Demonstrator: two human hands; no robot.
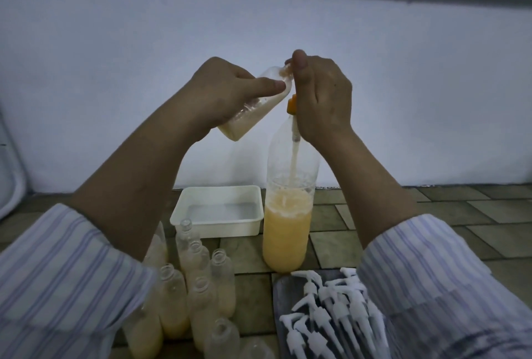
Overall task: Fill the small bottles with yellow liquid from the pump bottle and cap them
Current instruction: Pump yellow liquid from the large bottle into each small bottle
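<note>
- Above the tiled floor [339, 240], against a pale wall [144, 42], both bare hands were raised in front of the camera.
- The left hand [221, 96] gripped a small clear bottle [253, 108], fingers and thumb curled round its body; the bottle was tilted, mouth up and to the right, with pale yellow liquid pooled at its lower end.
- The right hand [322, 96] was closed over the top of the pump bottle [288, 200], thumb upward, hiding most of the pump head; only an orange collar [291, 104] showed below the palm.
- The small bottle's mouth sat right at the pump head, beside the right thumb; whether it touched the spout could not be told.
- The pump bottle stood upright on the floor, yellow liquid filling roughly its lower part, the dip tube running down its middle.
- Just left of it lay a white rectangular tray [178, 212] with what looked like a shallow layer of clear liquid inside.
- Nearer the camera at lower left stood a cluster of uncapped small bottles [198, 286], several partly filled with yellow liquid, some seemingly empty.
- At lower right, a heap of white pump caps [325, 315] lay on a dark mat [280, 292].
- Striped sleeves [57, 272] covered both arms to the forearm.
</note>
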